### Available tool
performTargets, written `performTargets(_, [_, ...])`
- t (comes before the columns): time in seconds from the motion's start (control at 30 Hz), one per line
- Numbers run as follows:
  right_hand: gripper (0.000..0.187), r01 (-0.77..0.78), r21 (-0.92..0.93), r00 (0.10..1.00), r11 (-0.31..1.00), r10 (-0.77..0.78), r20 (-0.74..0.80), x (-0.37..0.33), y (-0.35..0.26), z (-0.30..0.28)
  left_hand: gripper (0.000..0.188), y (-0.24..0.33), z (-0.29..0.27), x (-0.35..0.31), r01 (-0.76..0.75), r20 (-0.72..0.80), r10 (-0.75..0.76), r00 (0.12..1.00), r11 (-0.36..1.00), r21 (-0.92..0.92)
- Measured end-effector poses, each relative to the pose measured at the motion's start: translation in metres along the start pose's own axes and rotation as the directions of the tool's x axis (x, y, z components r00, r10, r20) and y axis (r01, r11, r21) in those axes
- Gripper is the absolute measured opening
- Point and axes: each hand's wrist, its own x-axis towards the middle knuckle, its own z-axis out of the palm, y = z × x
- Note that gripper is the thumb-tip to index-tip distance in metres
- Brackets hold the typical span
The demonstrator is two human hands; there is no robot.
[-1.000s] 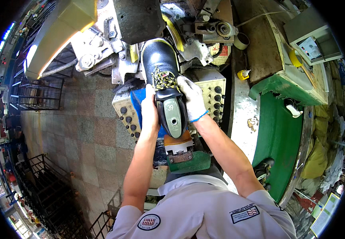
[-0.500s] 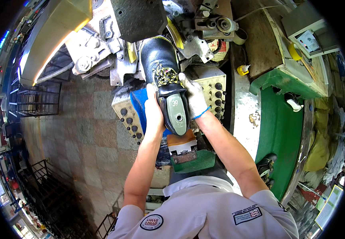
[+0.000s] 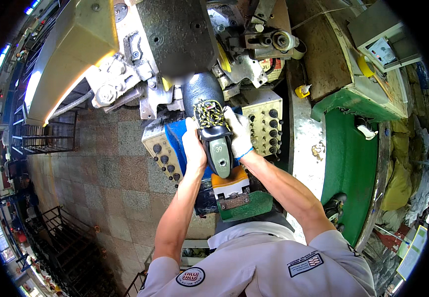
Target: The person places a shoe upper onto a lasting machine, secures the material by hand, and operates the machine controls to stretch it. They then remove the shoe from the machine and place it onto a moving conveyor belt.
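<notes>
A black leather shoe [image 3: 202, 91] with yellow-and-black laces sits on a grey-green shoe last [image 3: 219, 158], its toe pointing away from me. The toe end is hidden beneath the dark metal block [image 3: 177, 39] of a machine. My left hand [image 3: 193, 148] is wrapped along the left side of the shoe. On the opposite side my right hand [image 3: 238, 132], in a white glove with a blue cuff edge, grips near the laces and heel. The heel end of the last lies close to an orange pad [image 3: 230, 178]; whether they touch I cannot tell.
Metal clamp parts [image 3: 118, 81] flank the block, under a cream machine cover [image 3: 68, 54]. Knobbed control panels stand left [image 3: 162, 158] and right [image 3: 264, 123]. A green-lined trough [image 3: 345, 163] runs at the right, holding a shoe [image 3: 334, 207]. Black racks [image 3: 58, 222] stand left.
The shoe has gone lower between the clamp parts, its heel end now by the orange pad. The dark block now covers the toe. Both hands have moved along with the shoe, still holding it.
</notes>
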Motion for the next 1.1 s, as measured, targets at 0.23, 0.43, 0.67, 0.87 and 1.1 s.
performTargets(0.23, [0.043, 0.0, 0.149, 1.0, 0.989, 0.003, -0.014, -0.018, -0.036, 0.013, 0.058, -0.002, 0.001, -0.004, -0.026, 0.046, 0.028, 0.999, 0.999, -0.043])
performTargets(0.43, [0.052, 0.06, -0.052, 0.998, 0.997, -0.059, 0.029, -0.018, -0.013, -0.026, 0.061, -0.006, -0.02, -0.008, -0.09, -0.122, 0.127, 0.984, 0.958, 0.274])
performTargets(0.67, [0.07, -0.043, 0.126, 0.967, 0.991, 0.073, -0.245, -0.091, -0.025, -0.259, 0.06, 0.021, 0.008, -0.1, -0.372, -0.081, 0.476, 0.876, 0.773, 0.514])
performTargets(0.87, [0.047, -0.076, 0.324, 0.651, 0.943, 0.293, -0.7, -0.157, 0.009, -0.498, 0.057, -0.006, 0.123, -0.097, -0.15, -0.118, 0.587, 0.801, 0.387, 0.91])
performTargets(1.1, [0.028, -0.05, 0.416, 0.475, 0.908, 0.388, -0.79, -0.108, 0.018, -0.708, 0.079, -0.004, 0.051, -0.095, -0.065, -0.139, 0.649, 0.748, 0.28, 0.958])
